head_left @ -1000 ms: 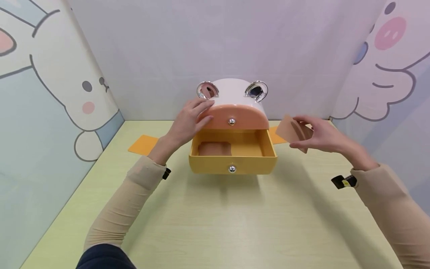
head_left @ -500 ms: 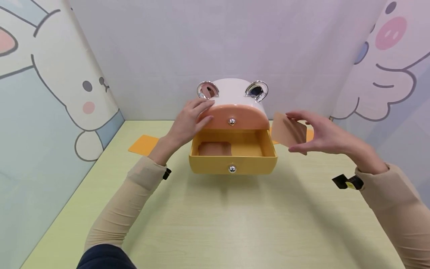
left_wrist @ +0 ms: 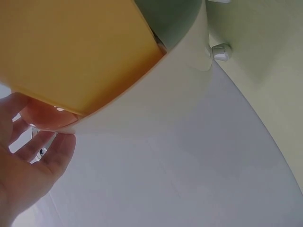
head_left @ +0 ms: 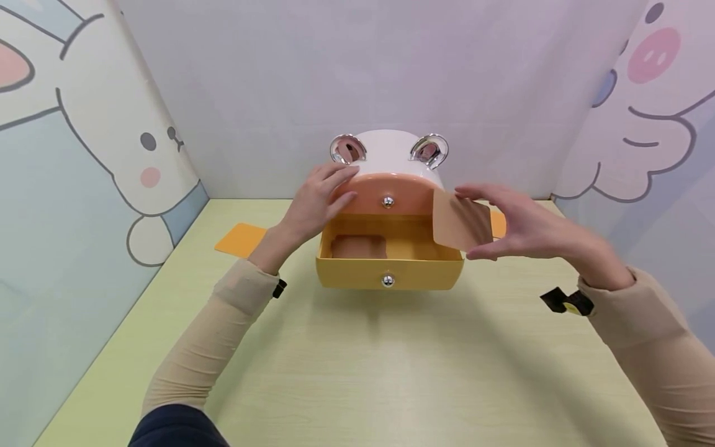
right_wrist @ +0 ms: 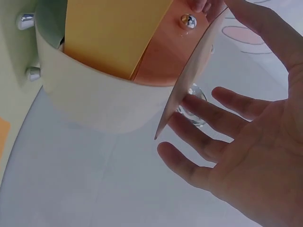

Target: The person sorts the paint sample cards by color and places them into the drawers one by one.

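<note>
A small white cabinet (head_left: 391, 148) with chrome ring-shaped ears stands at the back of the table. Its salmon upper drawer (head_left: 365, 192) is closed, and the yellow lower drawer (head_left: 357, 274) is pulled out. Inside it, at the left, lies a brown square sheet (head_left: 357, 247). My left hand (head_left: 315, 202) rests on the cabinet's upper left corner, thumb against the salmon front. My right hand (head_left: 533, 225) pinches a thin brown square card (head_left: 459, 220) with rounded corners between thumb and fingers. The card is tilted and overlaps the yellow drawer's right end; it bends slightly in the right wrist view.
An orange square (head_left: 240, 240) lies on the table (head_left: 380, 372) left of the cabinet. Another orange square (head_left: 499, 225) shows partly behind the right hand. A pale wall (head_left: 268, 93) rises close behind the cabinet, with cartoon-printed walls on both sides.
My right hand has carried the brown card leftward, from beside the cabinet to over the right end of the yellow drawer. The left hand has kept its place on the cabinet.
</note>
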`<action>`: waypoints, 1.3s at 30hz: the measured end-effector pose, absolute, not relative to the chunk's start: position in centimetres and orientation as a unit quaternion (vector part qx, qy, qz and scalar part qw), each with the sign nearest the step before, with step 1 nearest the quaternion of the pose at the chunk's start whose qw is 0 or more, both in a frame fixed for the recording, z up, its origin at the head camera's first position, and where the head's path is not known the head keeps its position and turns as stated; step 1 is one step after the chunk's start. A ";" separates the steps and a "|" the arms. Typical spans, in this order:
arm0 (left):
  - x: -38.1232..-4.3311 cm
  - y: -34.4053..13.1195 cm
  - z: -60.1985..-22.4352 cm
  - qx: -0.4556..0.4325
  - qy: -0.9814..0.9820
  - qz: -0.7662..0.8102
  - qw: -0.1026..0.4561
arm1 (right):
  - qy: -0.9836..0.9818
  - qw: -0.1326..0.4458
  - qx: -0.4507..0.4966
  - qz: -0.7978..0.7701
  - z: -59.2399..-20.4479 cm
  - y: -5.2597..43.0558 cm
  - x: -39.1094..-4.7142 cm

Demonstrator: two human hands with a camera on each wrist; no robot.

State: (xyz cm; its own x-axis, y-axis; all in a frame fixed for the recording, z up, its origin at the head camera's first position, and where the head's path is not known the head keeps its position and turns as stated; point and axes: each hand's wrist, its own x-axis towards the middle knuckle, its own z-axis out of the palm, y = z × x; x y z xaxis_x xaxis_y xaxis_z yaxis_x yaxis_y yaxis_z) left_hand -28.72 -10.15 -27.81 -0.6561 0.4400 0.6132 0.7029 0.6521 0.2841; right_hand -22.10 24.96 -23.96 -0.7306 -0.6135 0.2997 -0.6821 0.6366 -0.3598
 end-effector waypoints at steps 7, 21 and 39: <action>-28.6 -10.0 -27.8 -0.328 -0.871 -0.260 0.258 | -0.905 0.058 0.360 0.219 -23.7 23.7 -21.9; -28.5 -9.9 -27.8 -0.330 -0.869 -0.261 0.262 | -0.921 0.025 0.336 0.194 -23.4 21.8 -21.6; -28.5 -9.9 -27.8 -0.329 -0.871 -0.256 0.260 | -0.920 0.025 0.356 0.164 -23.7 20.6 -21.8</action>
